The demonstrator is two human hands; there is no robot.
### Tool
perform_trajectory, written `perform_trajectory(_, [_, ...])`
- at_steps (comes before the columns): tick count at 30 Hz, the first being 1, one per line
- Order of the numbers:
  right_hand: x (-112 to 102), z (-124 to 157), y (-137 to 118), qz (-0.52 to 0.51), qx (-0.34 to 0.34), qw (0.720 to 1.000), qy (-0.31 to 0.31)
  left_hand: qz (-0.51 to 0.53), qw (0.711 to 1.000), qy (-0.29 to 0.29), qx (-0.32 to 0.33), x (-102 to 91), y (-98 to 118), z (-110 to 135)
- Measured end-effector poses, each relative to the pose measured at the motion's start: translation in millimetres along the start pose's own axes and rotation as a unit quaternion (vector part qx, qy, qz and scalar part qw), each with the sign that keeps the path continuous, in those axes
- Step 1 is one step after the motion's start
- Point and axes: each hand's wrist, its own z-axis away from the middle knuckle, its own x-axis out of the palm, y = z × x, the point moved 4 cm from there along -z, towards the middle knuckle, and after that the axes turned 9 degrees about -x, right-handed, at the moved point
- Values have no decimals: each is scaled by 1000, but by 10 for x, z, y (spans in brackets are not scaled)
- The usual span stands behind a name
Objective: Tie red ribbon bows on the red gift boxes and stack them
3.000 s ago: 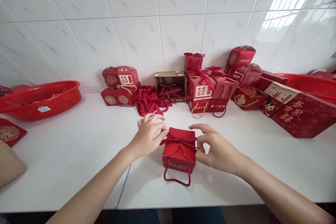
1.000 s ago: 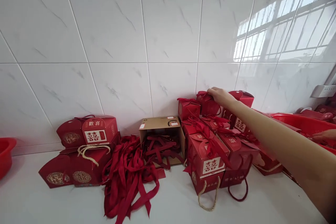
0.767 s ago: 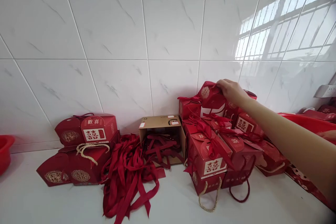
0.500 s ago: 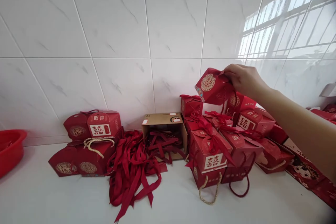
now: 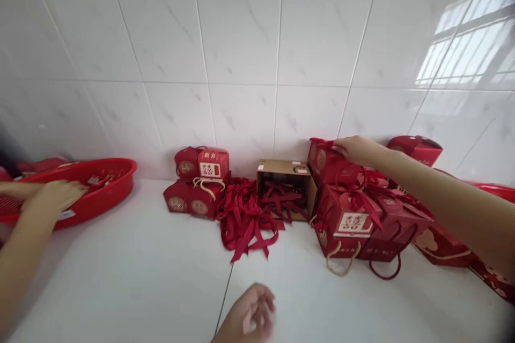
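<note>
My right hand [image 5: 352, 149] reaches in from the right. Its fingers grip the top of a red gift box [image 5: 341, 171], which sits low on the pile of ribbon-tied boxes. Below it a red box with a white character label [image 5: 354, 220] has a rope handle hanging at its base. My left hand [image 5: 257, 313] is over the counter at the bottom middle, blurred, its fingers loosely curled and apart with nothing visible in them. Between the box groups lie a heap of red ribbons [image 5: 245, 209] and an open cardboard box [image 5: 284, 166] holding dark red strips.
Several red gift boxes [image 5: 193, 193] are stacked left of the ribbons. At far left, another person's hands [image 5: 54, 198] reach into a red plastic basin [image 5: 124, 185]. A white tiled wall [image 5: 241, 64] backs the white counter [image 5: 161, 278]. More red boxes [image 5: 422, 147] stand at right.
The view has swung left, bringing the basin and another person's hands into sight. My right hand has lowered the raised gift box onto the pile. My left hand has come into view.
</note>
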Motion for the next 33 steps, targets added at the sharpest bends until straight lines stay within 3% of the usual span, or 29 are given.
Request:
perform_trajectory(1, [-11, 35, -40, -5, 14, 1000, 5, -18, 1000, -6, 11, -20, -4, -11])
perform_trajectory(3, [-31, 177, -207, -14, 34, 999, 28, -159, 975, 98, 121, -148, 71, -18])
perform_trajectory(5, [-29, 434, -549, -41, 38, 993, 102, -316, 891, 258, 200, -298, 151, -14])
perform_trajectory(7, [26, 812, -1060, -127, 38, 949, 286, -370, 844, 335, 198, -413, 169, -62])
perform_trajectory(8, [146, 996, -1376, -163, 22, 931, 325, -382, 833, 352, 189, -452, 167, -98])
perform_trajectory(9, [315, 1153, -1717, -195, -2, 923, 332, -390, 830, 357, 180, -476, 163, -134])
perform_trajectory(12, [989, 1437, -2649, -265, -41, 943, 194, -429, 815, 351, 171, -474, 158, -200])
perform_trajectory(15, [1429, 1557, -3135, -294, -41, 946, 133, -461, 806, 331, 170, -423, 155, -200])
perform_trajectory(18, [1549, 1593, -3215, -319, -54, 940, 105, -481, 801, 314, 169, -364, 159, -172])
perform_trajectory(23, [1479, 1646, -3113, -373, -79, 920, 93, -494, 808, 265, 183, -163, 192, 30])
perform_trajectory(28, [1297, 1831, -3133, -450, -140, 878, 80, -474, 836, 187, 203, 78, 202, 559])
perform_trajectory(33, [1040, 2066, -3131, -519, -119, 845, 48, -429, 857, 214, 190, 60, 288, 1059])
